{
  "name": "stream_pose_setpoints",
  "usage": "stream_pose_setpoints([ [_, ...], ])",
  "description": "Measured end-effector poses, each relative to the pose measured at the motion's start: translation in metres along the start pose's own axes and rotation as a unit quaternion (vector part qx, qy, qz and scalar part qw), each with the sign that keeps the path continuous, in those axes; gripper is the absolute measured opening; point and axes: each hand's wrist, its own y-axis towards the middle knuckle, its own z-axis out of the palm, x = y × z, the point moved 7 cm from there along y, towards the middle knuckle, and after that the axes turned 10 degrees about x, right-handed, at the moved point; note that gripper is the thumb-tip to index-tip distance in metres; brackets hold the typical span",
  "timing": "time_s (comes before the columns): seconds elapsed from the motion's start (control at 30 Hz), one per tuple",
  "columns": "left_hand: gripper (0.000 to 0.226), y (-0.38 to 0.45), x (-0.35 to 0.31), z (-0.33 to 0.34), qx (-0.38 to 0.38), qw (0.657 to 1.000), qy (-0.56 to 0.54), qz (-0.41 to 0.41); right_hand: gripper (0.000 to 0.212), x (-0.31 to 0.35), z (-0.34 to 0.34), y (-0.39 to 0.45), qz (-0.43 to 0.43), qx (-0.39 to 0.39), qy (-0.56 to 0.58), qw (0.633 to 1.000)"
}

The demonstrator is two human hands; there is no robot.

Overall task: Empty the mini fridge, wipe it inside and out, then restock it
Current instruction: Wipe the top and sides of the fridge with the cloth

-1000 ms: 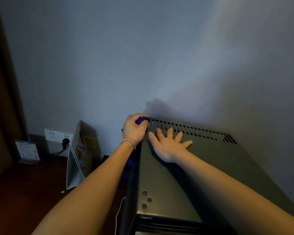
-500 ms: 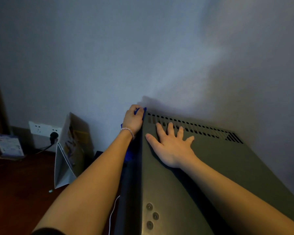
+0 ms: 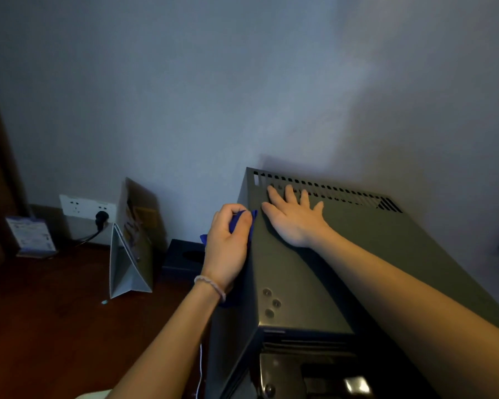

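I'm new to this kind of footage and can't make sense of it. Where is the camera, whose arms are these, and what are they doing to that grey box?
The camera sits on a person's head, looking forward and down, so the two bare arms reaching in from below are that person's own. The grey metal box is a mini fridge, seen from above, standing close to the wall, with a row of vent slots along its far edge. The right hand lies flat on the top, fingers spread, reaching the slots. The left hand grips a blue cloth against the fridge's upper left edge, apparently wiping the outside. On the wooden surface to the left stand a folded tent card, a dark tissue box and a small leaflet stand, below a wall socket with a plug in it.
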Motion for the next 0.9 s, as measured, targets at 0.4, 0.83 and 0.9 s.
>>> stream_pose_setpoints([
  [0.4, 0.011, 0.088, 0.015, -0.002, -0.050, 0.999, 0.006, -0.012, 0.060, 0.001, 0.001, 0.002, -0.003, -0.003, -0.002, 1.000],
  [0.83, 0.014, 0.194, 0.050, -0.002, -0.024, 0.998, 0.041, -0.040, 0.061, 0.000, 0.000, 0.006, -0.021, -0.004, -0.004, 1.000],
  [0.9, 0.015, 0.181, 0.045, -0.002, -0.033, 0.997, 0.052, -0.043, 0.062, 0.001, 0.000, 0.007, -0.020, -0.005, -0.002, 1.000],
])
